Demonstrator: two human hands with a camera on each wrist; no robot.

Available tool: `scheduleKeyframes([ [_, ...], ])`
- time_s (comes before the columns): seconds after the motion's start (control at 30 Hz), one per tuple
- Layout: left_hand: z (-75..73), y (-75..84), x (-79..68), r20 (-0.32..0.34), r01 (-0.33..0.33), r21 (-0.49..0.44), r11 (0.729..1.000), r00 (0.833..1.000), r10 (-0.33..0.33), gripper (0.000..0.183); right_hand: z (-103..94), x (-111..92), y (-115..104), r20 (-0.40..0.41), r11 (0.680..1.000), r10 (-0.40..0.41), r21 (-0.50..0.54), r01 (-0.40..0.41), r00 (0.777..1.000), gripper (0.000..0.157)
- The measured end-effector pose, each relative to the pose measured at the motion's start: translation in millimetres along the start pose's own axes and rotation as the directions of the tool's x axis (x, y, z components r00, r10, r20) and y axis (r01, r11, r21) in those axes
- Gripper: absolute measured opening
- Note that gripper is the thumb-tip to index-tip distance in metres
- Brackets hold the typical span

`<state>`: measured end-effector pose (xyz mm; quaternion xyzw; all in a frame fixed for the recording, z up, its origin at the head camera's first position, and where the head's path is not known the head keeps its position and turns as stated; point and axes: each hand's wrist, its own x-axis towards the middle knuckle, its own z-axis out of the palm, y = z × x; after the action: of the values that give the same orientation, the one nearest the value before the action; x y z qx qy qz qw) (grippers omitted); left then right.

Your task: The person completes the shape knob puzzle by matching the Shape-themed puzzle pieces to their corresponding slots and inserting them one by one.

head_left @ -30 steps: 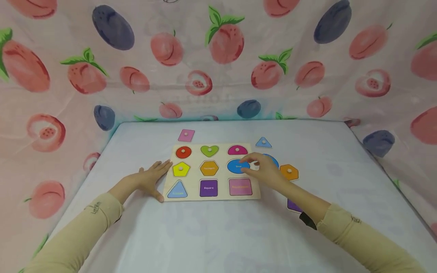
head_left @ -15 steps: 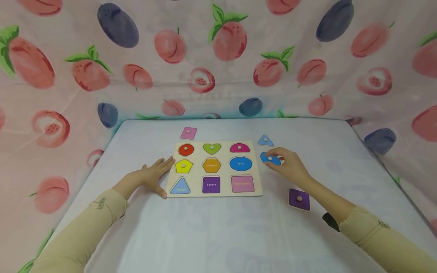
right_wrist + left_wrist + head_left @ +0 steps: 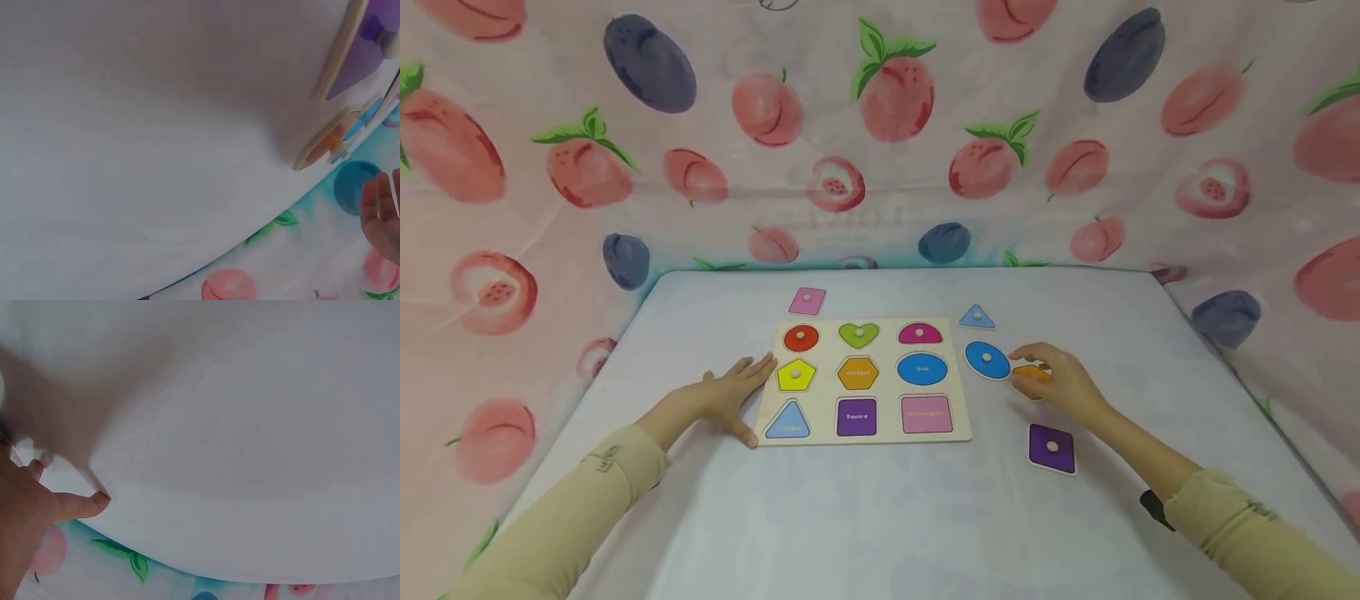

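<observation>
A pale wooden shape-puzzle board (image 3: 891, 433) lies on the white table. Knobbed red circle (image 3: 801, 337), green heart (image 3: 858, 334), magenta half circle (image 3: 920, 335) and yellow pentagon (image 3: 795, 376) pieces sit in it. My left hand (image 3: 726, 402) rests with spread fingers along the board's left edge. Over a loose orange hexagon piece (image 3: 1033, 372) hovers my right hand (image 3: 1067, 385), thumb and finger apart; the hand partly covers the piece. Just left of those fingertips lies a blue oval piece (image 3: 987, 360). In the right wrist view, the hexagon lies flat, apart from the fingers.
A purple square piece (image 3: 1051, 448) lies nearer, below the right hand. A light blue triangle piece (image 3: 977, 317) is behind the oval, and a pink rectangle piece (image 3: 807, 301) behind the board. A fruit-print curtain (image 3: 715, 108) rises beyond the table.
My right hand has moved right from the board, past the blue oval piece, to the orange hexagon piece. The left hand stays at the board's edge; the head view shifts slightly.
</observation>
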<state>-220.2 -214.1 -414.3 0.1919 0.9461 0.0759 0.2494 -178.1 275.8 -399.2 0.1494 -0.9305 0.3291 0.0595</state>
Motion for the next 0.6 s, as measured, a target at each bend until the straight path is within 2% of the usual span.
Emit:
scheduleKeyframes([
  [0.13,0.7,-1.4,-0.8,-0.007,-0.030,-0.019,0.999,1.000,0.030,0.131,-1.0,-1,9,-0.013,1.000,0.014,-0.016,-0.014,1.000,0.031],
  [0.33,0.8,-2.5,-3.4,-0.005,-0.019,-0.039,0.999,1.000,0.019,0.130,-0.1,3,24,0.019,0.996,0.058,-0.065,-0.056,0.998,0.032],
  [0.6,1.0,-1.0,-3.5,-0.016,-0.021,-0.041,0.999,1.000,0.021,0.131,2.1,6,36,0.085,0.978,0.188,-0.110,-0.179,0.978,0.033],
])
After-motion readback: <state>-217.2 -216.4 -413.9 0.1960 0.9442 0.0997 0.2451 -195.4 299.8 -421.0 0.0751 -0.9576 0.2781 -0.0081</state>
